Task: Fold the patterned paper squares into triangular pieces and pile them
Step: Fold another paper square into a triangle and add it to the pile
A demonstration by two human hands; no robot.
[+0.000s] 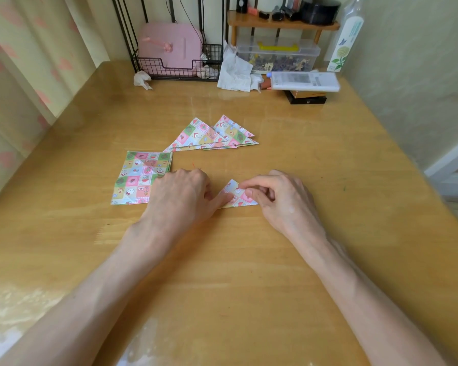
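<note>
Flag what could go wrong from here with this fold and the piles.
The left hand presses one corner of the small triangle while the right hand pinches it, so edges could slip and crease crooked. The left hand sits right beside the stack of squares and might drag it askew. The triangle pile is fanned out; another piece may scatter it.

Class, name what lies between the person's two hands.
In the head view, a small folded paper triangle, which the left hand and right hand both touch.

Paper layout on your table (pixel 249 260)
Folded triangle (pixel 237 198) lies nearest you, centre; square stack (pixel 138 178) lies left of it; triangle pile (pixel 212 137) lies behind both, apart.
</note>
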